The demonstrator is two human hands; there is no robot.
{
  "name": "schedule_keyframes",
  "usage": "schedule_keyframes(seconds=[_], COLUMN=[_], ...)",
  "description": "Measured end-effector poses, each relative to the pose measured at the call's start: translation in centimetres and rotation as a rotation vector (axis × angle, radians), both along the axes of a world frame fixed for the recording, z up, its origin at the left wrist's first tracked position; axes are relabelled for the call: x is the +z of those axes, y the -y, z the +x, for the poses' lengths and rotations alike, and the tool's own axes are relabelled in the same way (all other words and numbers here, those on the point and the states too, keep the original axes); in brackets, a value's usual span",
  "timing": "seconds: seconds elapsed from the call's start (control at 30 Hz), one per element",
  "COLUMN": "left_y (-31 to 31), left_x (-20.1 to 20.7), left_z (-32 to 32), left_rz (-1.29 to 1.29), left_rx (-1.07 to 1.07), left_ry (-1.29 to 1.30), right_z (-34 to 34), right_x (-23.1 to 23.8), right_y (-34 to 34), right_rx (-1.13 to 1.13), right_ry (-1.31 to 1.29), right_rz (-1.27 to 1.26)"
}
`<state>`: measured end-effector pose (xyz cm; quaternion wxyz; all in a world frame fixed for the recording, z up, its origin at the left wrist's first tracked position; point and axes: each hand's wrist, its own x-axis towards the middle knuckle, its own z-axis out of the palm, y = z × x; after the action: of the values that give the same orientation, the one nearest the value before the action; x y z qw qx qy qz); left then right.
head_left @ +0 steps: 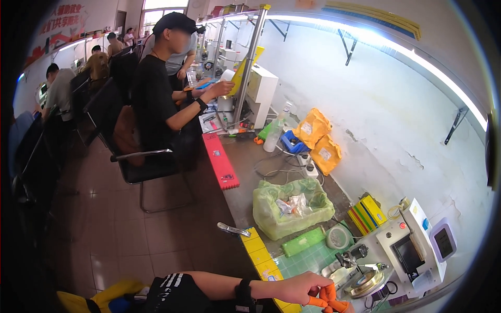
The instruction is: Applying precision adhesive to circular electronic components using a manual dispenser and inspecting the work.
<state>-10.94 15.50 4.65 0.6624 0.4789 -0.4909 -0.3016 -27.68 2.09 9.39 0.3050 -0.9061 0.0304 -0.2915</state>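
Observation:
My left hand (308,290) reaches in from the lower edge, with orange finger cots (330,293) on its fingertips and a black band (243,293) round the wrist. Its fingers are bent and drawn together at the bottom of the picture; whatever they pinch is hidden. Just beyond them stands a white bench machine (399,241) with a dark screen, and a round metal reel (364,284) sits at its front. I cannot make out my right hand. Below the hand, the green cutting mat (305,252) carries a rolled green bundle (303,241) and a tape roll (338,237).
A bin with a pale green liner (266,216), yellow boxes (373,208), orange packets (326,154) and a clear bottle (273,136) stand along the wall. A red strip (219,159) and a metal clamp (233,229) lie at the bench edge. A seated co-worker (156,88) holds a yellow sheet.

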Motion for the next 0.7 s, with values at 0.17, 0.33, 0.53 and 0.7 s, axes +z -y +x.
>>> schedule_keyframes(seconds=[0.17,0.33,0.53,0.7], left_y=[0.0,0.0,-0.2,-1.0], left_x=[0.4,1.0,1.1,3.1], left_z=[-0.5,-0.9,-1.1,-1.1], left_rz=[0.091,0.115,-0.044,-0.045], left_rx=[-0.044,-0.078,0.124,0.159], left_ry=[-0.077,-0.161,0.205,0.372], right_z=[-0.2,-0.1,-0.1,-0.3], right_x=[0.2,0.2,-0.2,-0.6], right_y=[-0.1,-0.1,0.3,0.9], right_rx=[-0.023,-0.039,-0.035,-0.006], right_ry=[0.031,0.041,0.034,0.025], right_rz=[-0.028,0.007,0.156,0.106])
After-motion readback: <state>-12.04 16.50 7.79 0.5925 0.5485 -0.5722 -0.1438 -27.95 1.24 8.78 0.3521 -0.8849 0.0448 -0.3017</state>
